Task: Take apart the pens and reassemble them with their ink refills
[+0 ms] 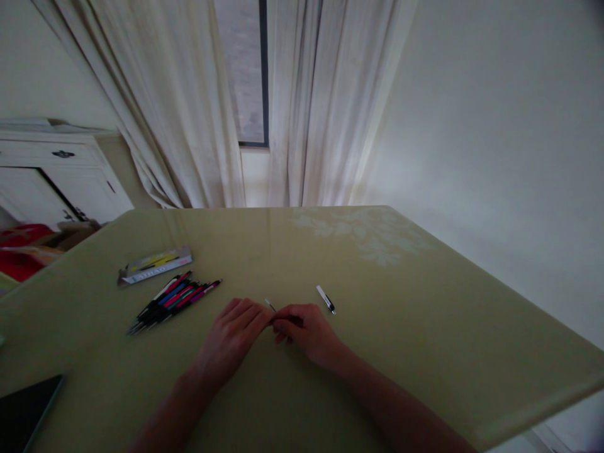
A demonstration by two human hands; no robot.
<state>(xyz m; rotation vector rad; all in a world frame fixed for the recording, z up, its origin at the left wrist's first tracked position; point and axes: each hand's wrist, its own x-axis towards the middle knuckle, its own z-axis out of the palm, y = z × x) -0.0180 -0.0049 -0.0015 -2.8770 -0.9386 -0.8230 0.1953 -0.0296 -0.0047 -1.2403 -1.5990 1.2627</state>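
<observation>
My left hand (238, 331) and my right hand (306, 330) meet over the middle of the table. The right thumb and index finger pinch a small dark pen part (296, 320). Left fingertips are pressed together against the right ones, and what lies between them is hidden. A thin, light-coloured stick (270, 305) pokes out just beyond the fingertips; I cannot tell whether it is held or lies on the table. Beyond my right hand lies a white pen piece (325, 299) with a dark end, touched by neither hand.
Left of my hands, a pile of several click pens (174, 301) in mixed colours lies on the table (401, 352). Behind it is a printed pen box (155, 265). A dark flat device (31, 409) sits at the near left. Curtains and a wall stand past the table's edges.
</observation>
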